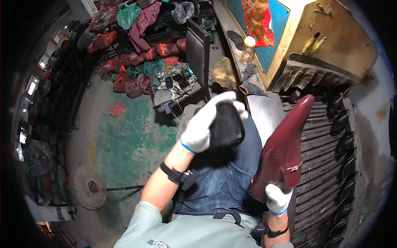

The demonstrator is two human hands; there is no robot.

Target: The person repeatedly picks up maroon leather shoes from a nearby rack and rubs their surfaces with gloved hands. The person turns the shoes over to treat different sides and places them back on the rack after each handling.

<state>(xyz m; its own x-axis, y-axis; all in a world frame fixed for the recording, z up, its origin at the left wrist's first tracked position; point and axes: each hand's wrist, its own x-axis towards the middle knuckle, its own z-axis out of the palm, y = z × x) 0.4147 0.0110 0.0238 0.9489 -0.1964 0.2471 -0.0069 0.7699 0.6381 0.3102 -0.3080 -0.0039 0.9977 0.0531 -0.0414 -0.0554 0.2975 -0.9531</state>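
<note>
My left hand [204, 124], in a white glove, is closed round a black block with a mesh face [226, 126], held above my lap. The fingers curl over its upper edge and partly behind it; what kind of thing it is I cannot tell. In my right hand [278, 199], also gloved in white, is a dark red leather shoe [282, 144] with a woven pattern and a metal buckle. The hand grips it at the heel end, and the pointed toe slants up to the right. Shoe and black block are apart.
On my right runs a ribbed dark rack [318, 165] with black shoe-like forms [347, 144] along its far side. A bottle [248, 49] and a dark grey cloth [253, 88] lie on the ledge ahead. To the left are a fan [88, 186], a chair [197, 56] and red bags [134, 84].
</note>
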